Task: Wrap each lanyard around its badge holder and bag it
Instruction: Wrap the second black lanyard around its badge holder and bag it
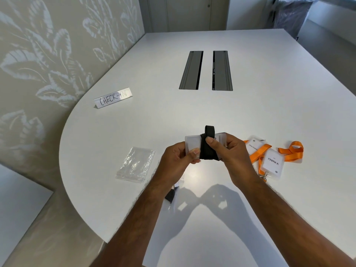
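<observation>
Both hands grip a badge holder wound with a black lanyard.

The left hand [179, 158] pinches the clear badge holder [193, 144]; the right hand [229, 151] thumb presses the black lanyard [209, 149] wrapped around its middle, above the white table [192, 112]. Left of the holder lie clear plastic bags [135, 164]; right of it, two badges with orange lanyards [289, 153]. Beyond, a "CHECK-IN" sign [113, 98].

left hand [178, 160]: bare, no sleeve | right hand [234, 153]: bare, no sleeve | forearms: uncovered, hairy | fingernails: short
</observation>
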Motion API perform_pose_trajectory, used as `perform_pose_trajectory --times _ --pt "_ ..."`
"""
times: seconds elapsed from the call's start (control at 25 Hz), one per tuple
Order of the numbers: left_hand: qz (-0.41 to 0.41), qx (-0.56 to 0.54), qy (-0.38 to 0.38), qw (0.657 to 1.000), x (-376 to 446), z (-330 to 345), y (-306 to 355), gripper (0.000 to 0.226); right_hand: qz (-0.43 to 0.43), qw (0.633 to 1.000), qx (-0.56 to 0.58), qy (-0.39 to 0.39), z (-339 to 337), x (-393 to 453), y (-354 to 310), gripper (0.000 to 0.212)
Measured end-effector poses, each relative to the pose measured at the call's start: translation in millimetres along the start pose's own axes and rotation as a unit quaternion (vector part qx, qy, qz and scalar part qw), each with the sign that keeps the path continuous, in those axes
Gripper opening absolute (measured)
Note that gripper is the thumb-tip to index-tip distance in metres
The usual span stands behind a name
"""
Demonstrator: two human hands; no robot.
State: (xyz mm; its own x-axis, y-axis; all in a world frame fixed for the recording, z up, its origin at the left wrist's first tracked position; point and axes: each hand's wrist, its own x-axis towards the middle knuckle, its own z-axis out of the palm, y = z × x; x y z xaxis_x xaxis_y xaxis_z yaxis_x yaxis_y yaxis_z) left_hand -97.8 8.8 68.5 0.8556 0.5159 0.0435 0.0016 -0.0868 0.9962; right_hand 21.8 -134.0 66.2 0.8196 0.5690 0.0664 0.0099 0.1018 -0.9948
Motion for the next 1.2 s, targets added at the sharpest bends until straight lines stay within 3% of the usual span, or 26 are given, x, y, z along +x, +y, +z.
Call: perform_pose_trajectory --times 0.2,0.72,0.96,1.08,1.2 --pt "0.006 0.012 -0.008 1.000 -2 0 1 0.016 -0.037 0.999 -0.033 -0.014 -5 7 -16 0.004" --pt "0.026 0.083 -0.040 0.995 -3 2 -12 0.013 -0.025 0.996 -0.086 -0.002 -9 13 -16 0.020" --pt "0.035 0.121 -0.042 0.991 3 -1 -21 0.017 -0.018 1.000 -0.021 -0.011 -14 13 -20 0.009" --pt "0.040 0.126 -0.029 0.991 4 0 -20 0.013 -0.050 0.997 -0.060 -0.019 -17 13 -22 0.004" --pt "0.033 0.111 -0.031 0.993 4 -1 -17 0.003 -0.075 0.986 -0.141 -0.036 -20 11 -22 0.023"
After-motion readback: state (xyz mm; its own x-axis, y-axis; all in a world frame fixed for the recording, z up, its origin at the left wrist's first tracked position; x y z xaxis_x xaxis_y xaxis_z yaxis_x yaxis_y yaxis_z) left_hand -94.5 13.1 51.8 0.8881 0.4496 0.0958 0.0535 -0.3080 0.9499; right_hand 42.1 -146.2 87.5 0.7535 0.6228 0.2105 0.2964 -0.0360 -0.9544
